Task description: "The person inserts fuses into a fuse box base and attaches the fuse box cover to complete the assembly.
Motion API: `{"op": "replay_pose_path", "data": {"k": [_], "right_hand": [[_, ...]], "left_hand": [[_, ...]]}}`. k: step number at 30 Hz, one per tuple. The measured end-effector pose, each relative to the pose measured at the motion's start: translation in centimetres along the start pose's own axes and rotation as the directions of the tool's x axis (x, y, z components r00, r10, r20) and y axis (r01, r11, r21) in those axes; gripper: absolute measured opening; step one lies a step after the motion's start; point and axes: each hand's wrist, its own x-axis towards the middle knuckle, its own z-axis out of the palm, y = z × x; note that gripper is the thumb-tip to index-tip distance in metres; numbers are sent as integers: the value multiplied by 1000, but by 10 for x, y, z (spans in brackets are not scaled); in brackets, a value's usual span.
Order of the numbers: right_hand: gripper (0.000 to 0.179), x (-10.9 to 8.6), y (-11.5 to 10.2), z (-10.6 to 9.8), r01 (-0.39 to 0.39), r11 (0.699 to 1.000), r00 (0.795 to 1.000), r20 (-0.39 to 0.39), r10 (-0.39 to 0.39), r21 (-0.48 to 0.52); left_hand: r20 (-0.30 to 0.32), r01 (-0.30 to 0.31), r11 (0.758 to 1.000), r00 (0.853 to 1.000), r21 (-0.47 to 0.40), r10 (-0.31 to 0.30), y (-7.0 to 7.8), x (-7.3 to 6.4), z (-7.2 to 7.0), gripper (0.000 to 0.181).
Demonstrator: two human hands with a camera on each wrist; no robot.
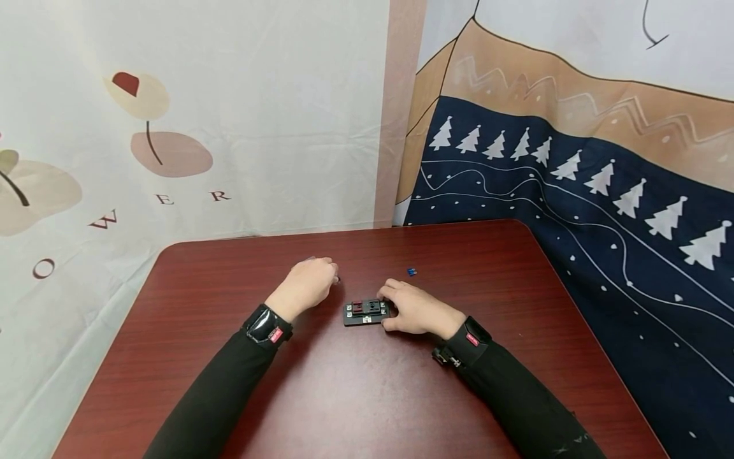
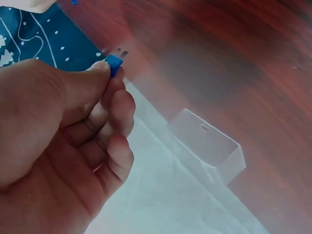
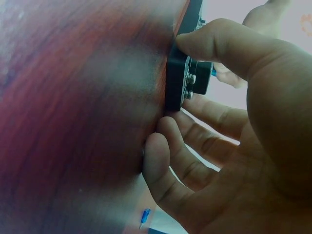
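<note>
A blue blade fuse [image 2: 115,63] is pinched between the thumb and forefinger of my left hand [image 1: 304,285], its metal prongs pointing away from the fingertips. That hand is left of a black fuse block [image 1: 366,320], above the table. My right hand [image 1: 421,310] grips the block at its right end, thumb on the near side and fingers on the far side. In the right wrist view, the thumb presses the edge of the block's base [image 3: 176,78], and screws show at its end. The block lies flat on the table.
Another blue blade fuse [image 1: 411,271] lies on the reddish-brown table [image 1: 459,255], beyond my right hand. A clear plastic cover [image 2: 209,144] sits on the table in the left wrist view. Printed cloths [image 1: 287,127] hang behind the table and along its right side.
</note>
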Motion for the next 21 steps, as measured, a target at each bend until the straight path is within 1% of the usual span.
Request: {"op": "replay_pose_path", "data": {"k": [6,10,15,21], "right_hand": [[47,1,0,0,-5,1000,1000,3,5,-1],[47,1,-1,0,-6,1000,1000,1,6,-1],[45,2,-1,0,7,1000,1000,-6,-7,-6],[46,1,-1,0,14,1000,1000,-12,-14,0]], "left_hand": [[-13,-55,998,998,20,56,12,-1,-9,14],[-16,-85,996,996,-2,85,20,0,-16,15],[-27,-132,991,991,3,132,31,1,-22,14],[-34,-180,984,983,14,181,45,2,-26,13]]}}
